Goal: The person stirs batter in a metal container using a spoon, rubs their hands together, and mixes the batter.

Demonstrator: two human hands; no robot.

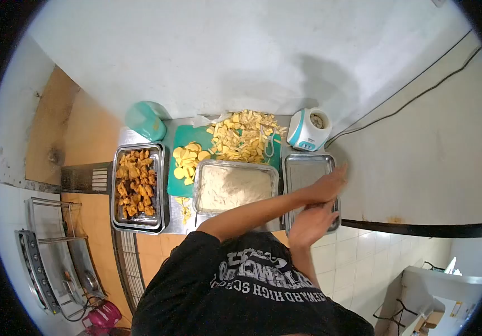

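My left hand (330, 185) reaches across to the right, over the right side of an empty-looking steel tray (302, 165), fingers stretched out. Just below it is my right hand (311, 224), its fingers extended and its fingertips near or touching the heel of my left hand; whether they touch I cannot tell. Neither hand shows anything held. Left of the tray stands a metal pan (197, 210) filled with pale flour (235, 187). Behind it, sliced potatoes (188, 159) and a heap of flour-dusted potato pieces (244, 134) lie on a green cutting board (176, 185).
A steel tray (113, 190) of browned fried pieces (136, 185) stands at the left end. Behind it is a teal container (146, 120). A white and teal appliance (308, 130) sits at the back right, near a black cable (420, 92) along the wall.
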